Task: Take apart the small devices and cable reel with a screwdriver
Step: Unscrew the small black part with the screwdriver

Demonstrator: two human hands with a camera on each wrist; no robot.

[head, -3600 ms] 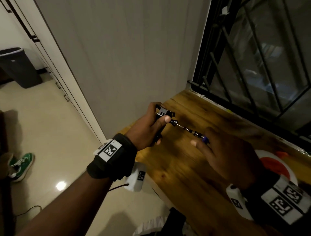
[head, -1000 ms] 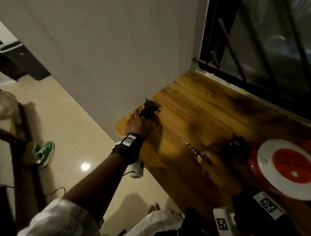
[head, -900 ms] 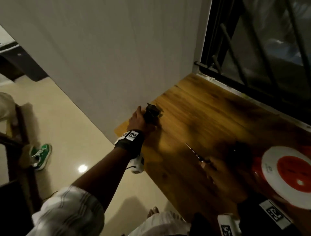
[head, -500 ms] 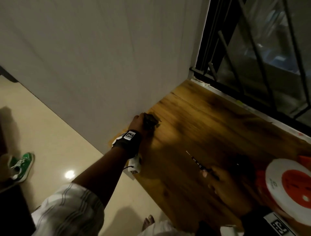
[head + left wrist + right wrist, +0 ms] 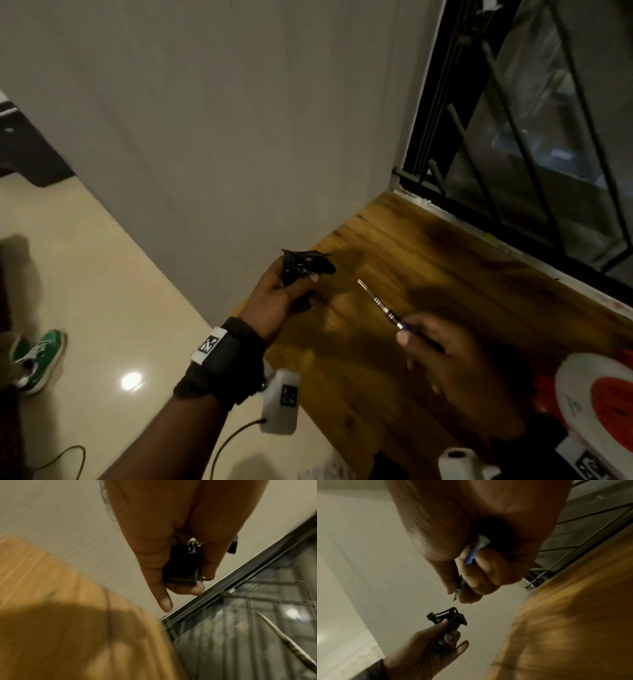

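head view, counts: two hands, one small black device, one screwdriver, one cable reel, one green shoe.
head view, left hand (image 5: 274, 298): raised over the near-left corner of the wooden surface (image 5: 445, 274), by the grey wall; its grip is closed round the small black device (image 5: 303, 265), whose top sticks out above the fingers.
head view, right hand (image 5: 452, 363): its grip pinches the handle of the screwdriver (image 5: 378, 303) between thumb and fingertips; the shaft points up and left toward the device, and the tip is apart from it.
head view, cable reel (image 5: 592, 411): white flange with orange-red centre, on the surface at the right edge, just beside the right wrist.
head view, rest: green shoe (image 5: 37, 356) on the pale floor at left; barred window (image 5: 534, 137) behind the surface.
left wrist view, counts: one hand, one device, one screwdriver shaft.
left wrist view, grip: left hand's fingers are curled round the black device, a metal screw head showing on it; the little finger points free.
left wrist view, screwdriver: its shaft crosses the lower right, apart from the hand.
right wrist view, counts: two hands, one device, one screwdriver.
right wrist view, grip: right hand's curled fingers pinch the blue handle, tip poking out below them.
right wrist view, device: held in the left hand below, near the tip but not touching.
containers: cannot tell of any.
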